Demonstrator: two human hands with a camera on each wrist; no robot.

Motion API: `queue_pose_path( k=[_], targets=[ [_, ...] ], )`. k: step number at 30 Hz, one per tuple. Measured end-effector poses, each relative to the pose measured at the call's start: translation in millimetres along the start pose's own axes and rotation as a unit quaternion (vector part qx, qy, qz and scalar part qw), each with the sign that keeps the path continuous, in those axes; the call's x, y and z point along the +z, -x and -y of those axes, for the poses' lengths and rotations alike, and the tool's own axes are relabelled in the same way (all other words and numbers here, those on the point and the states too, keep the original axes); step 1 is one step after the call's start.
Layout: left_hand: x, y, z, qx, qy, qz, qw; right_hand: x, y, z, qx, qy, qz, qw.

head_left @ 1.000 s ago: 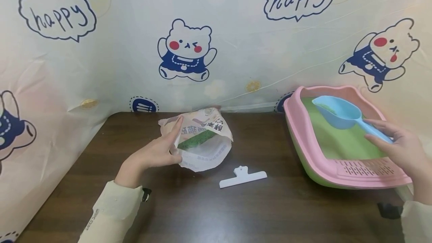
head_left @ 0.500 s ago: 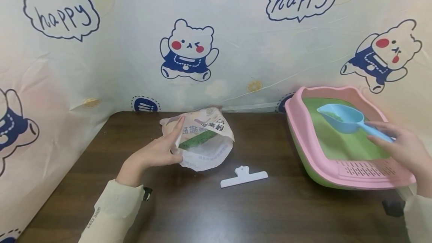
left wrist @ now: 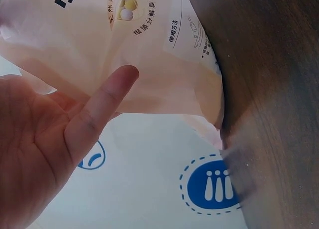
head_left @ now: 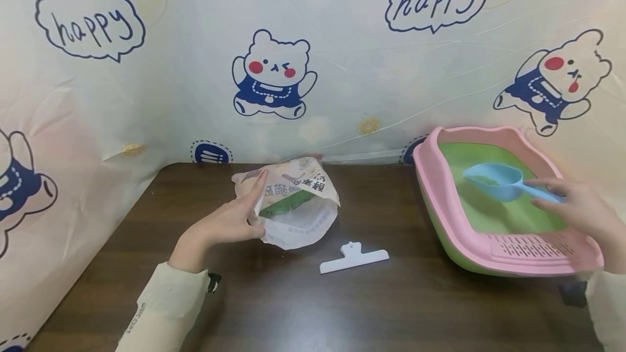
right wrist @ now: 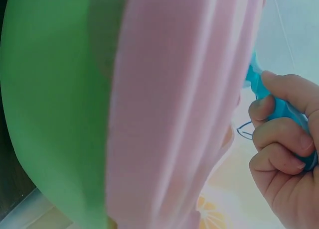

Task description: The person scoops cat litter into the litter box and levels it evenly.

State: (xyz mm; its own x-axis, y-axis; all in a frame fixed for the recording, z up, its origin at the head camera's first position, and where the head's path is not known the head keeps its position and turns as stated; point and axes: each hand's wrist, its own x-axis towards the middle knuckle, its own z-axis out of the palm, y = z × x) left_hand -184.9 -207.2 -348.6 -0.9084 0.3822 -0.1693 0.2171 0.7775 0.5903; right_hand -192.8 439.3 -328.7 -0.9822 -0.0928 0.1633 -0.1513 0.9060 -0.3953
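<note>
My left hand (head_left: 225,224) holds the left side of a white paper bag of cat litter (head_left: 313,227), thumb near its front and fingers along its side. The bag's mouth faces forward, with green granules (head_left: 286,203) visible inside. In the left wrist view one finger (left wrist: 102,107) lies straight against the bag's printed wall (left wrist: 149,84). My right hand (head_left: 579,205) grips the handle of a light-blue scoop (head_left: 506,183) holding some green granules. The scoop hangs over the green litter (head_left: 489,216) in a pink-rimmed litter box (head_left: 437,194). In the right wrist view, fingers curl round the blue handle (right wrist: 281,109).
A white bag clip (head_left: 353,257) lies on the dark wooden table (head_left: 293,308) between the bag and the box. Behind the table hangs a pale sheet (head_left: 342,69) printed with bears. The box's front ledge (head_left: 533,246) is slotted.
My right hand has lowered the scoop closer to the litter in the box, the scoop tilting a little. My left hand and the bag stay in place.
</note>
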Motion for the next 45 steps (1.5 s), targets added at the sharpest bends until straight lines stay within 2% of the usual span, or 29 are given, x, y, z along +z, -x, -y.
queue_pose_path(
  k=[7,14,21,29,45],
  targets=[
    [1.0,-0.3,-1.1,-0.002,0.001,-0.003,1.0,-1.4,-3.6,-0.9,-0.037,0.017,0.006,0.999],
    [1.7,-0.6,0.1,0.001,0.001,-0.006,1.0,-6.6,-7.8,-1.6,-0.037,0.042,0.04,0.998],
    [1.2,-0.4,0.1,0.003,-0.005,-0.007,1.0,-6.1,-8.4,-4.0,-0.091,0.068,0.021,0.993],
    [1.5,-0.7,0.6,0.002,0.005,-0.003,1.0,-10.4,-7.9,3.1,-0.071,0.072,0.051,0.994],
    [0.5,0.8,0.9,-0.002,0.007,0.0,1.0,-18.5,-6.9,3.7,-0.104,0.074,0.031,0.991]
  ],
)
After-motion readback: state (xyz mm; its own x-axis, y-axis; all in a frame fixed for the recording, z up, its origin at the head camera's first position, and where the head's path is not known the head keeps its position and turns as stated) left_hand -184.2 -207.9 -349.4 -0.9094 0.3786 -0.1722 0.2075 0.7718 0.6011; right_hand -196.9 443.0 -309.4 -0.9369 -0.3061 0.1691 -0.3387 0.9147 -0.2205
